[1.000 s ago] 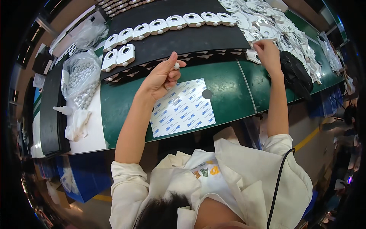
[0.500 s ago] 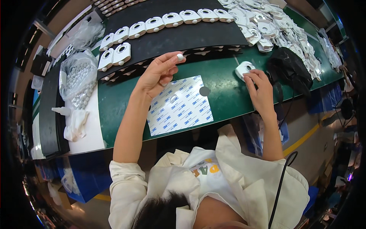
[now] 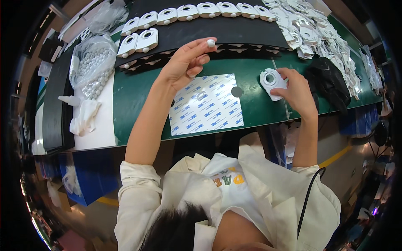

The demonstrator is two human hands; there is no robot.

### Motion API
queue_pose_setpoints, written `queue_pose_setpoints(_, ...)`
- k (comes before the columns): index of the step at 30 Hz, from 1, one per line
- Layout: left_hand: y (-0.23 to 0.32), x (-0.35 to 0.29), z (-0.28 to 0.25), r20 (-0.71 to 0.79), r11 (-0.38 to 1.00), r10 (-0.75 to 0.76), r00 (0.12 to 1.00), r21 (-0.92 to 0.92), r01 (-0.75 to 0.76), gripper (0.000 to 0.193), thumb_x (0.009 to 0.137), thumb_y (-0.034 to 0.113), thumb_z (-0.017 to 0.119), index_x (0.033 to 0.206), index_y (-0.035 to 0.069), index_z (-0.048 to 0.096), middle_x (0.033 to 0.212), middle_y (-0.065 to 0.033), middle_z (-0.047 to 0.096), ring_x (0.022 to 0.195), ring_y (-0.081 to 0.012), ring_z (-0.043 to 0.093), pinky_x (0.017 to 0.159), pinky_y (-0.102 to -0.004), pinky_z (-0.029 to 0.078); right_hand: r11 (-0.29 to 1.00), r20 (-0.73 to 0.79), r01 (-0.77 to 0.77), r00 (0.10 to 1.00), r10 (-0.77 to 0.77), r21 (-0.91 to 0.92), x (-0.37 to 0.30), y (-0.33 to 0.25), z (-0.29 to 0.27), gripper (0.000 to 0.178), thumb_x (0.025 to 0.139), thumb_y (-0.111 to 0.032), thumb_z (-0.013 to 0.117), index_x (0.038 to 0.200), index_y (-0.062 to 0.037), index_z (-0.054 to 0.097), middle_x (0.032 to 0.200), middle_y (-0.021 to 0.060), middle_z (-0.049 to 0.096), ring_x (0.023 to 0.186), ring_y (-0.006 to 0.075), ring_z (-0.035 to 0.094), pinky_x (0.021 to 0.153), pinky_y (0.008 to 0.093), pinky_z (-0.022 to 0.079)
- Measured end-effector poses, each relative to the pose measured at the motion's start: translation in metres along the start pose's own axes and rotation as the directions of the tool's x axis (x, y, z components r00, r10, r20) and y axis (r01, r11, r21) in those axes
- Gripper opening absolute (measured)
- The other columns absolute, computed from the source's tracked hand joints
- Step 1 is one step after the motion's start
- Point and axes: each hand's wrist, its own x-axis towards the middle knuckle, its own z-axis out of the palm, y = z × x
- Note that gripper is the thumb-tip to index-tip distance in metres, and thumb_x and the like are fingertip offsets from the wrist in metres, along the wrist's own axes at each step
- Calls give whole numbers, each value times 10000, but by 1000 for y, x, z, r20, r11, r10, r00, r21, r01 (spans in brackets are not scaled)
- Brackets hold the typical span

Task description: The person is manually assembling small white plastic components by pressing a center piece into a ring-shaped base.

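Between the thumb and forefinger of my left hand [image 3: 186, 60] is a small white ball [image 3: 211, 43], held up in front of the black board. My right hand [image 3: 295, 90] grips a white plastic part [image 3: 270, 78] with a round hole, thumb on its lower edge and fingers at its right side, over the green table. Below my left hand lies a white sheet [image 3: 205, 111] printed with blue lettering. A dark grey disc [image 3: 237, 92] sits at its right edge.
Rows of similar white parts with balls stand on stacked black boards [image 3: 251, 31]. A heap of loose white parts [image 3: 314, 29] fills the back right, beside a black bag [image 3: 328, 81]. At left are a clear bag of white balls [image 3: 94, 62], a small white bottle [image 3: 70, 100] and a crumpled cloth [image 3: 86, 117].
My right hand has closed on the white part and turned it so the hole faces up. The view has shifted slightly; my left hand still pinches the ball.
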Motion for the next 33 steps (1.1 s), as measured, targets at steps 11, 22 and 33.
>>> queue_pose_setpoints(11, 0, 3, -13, -4, 988, 82, 997, -129, -81, 257, 821, 199, 644, 1021, 48, 589, 918, -51, 609, 584, -10, 428, 357, -110, 252, 576, 203, -73, 965, -164, 814, 23, -62, 60, 120, 838, -49, 565, 944, 5, 585, 855, 35, 595, 747, 86, 555, 669, 219, 453)
queue_pose_setpoints(22, -1, 7, -18, 4, 975, 121, 993, -191, -118, 286, 795, 122, 664, 1056, 45, 577, 961, -61, 606, 573, -10, 413, 355, -127, 238, 545, 254, -98, 942, -219, 833, 17, -82, 98, 135, 878, -75, 525, 1000, -17, 528, 863, 26, 585, 742, 68, 532, 685, 205, 443)
queue_pose_setpoints(33, -1, 6, -16, -4, 976, 129, 992, -175, -128, 298, 798, 133, 663, 1065, 37, 575, 966, -66, 609, 591, -18, 431, 359, -133, 249, 550, 214, -79, 959, -186, 831, 18, -79, 98, 134, 878, -67, 518, 1002, -18, 512, 869, 47, 582, 759, 79, 536, 693, 216, 447)
